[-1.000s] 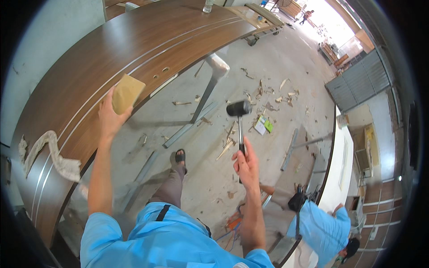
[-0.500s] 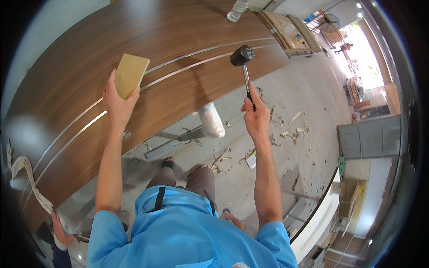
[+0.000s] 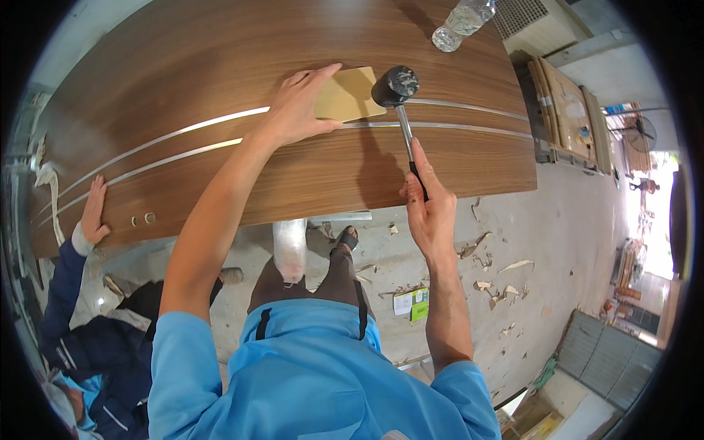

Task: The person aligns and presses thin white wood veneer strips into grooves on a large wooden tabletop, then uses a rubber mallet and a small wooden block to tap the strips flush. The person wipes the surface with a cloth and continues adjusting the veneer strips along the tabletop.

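Observation:
My left hand (image 3: 295,108) grips the left end of a flat, yellowish wooden block (image 3: 350,95). The block lies over the two silvery strips (image 3: 205,123) that run along a brown wood-grain panel (image 3: 220,55). In my right hand (image 3: 434,216) is a rubber mallet (image 3: 397,86), closed round its black grip. The mallet's black head is at the block's right end; whether they touch I cannot tell. Two small round holes (image 3: 149,218) show near the panel's front edge.
At the left, a co-worker's hand (image 3: 93,213) rests on the panel. A clear plastic bottle (image 3: 463,26) stands at the panel's far right. Wrapped boards (image 3: 568,110) lean beyond it. Scraps (image 3: 506,293) and a white-green packet (image 3: 411,303) lie on the floor.
My view has shifted along the panel. My left hand has brought the block down to the right, over the strips. The mallet is now close to the block's end. The co-worker's hand now rests on the panel.

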A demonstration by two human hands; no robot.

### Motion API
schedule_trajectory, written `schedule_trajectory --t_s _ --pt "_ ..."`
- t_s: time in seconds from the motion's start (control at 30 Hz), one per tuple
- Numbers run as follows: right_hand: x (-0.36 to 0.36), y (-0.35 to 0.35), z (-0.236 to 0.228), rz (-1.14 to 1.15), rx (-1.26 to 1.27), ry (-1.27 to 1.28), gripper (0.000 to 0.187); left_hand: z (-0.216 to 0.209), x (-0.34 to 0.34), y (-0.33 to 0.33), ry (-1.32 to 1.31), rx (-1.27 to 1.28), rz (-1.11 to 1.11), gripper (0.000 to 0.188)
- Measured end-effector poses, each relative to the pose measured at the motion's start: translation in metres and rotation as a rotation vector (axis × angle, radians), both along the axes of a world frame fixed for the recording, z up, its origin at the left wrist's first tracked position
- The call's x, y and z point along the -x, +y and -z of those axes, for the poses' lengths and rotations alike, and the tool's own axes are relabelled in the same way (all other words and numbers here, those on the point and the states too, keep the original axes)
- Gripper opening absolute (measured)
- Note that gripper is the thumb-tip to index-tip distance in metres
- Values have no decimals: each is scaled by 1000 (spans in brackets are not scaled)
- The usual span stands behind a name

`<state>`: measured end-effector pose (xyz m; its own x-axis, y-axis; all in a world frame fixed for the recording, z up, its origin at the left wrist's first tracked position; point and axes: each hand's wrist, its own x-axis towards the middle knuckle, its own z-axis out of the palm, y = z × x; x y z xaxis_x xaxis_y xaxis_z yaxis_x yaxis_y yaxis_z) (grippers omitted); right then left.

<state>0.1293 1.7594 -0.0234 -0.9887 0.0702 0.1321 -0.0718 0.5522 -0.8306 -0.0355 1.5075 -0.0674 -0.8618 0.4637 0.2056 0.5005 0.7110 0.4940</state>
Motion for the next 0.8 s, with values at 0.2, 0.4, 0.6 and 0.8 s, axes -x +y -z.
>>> schedule_trajectory --t_s 0.2,0.4,0.6,0.8 --pt "22 13 4 -108 -32 -52 54 1 9 10 -122 -89 -17 112" --pt "28 12 -1 -148 -50 -27 56 2 10 13 -112 -103 -24 115" --pt "36 4 -8 -168 -171 -70 57 1 10 11 -113 -98 -22 114" --pt "29 4 -14 -168 -130 34 56 -8 10 13 -149 -75 -44 114"
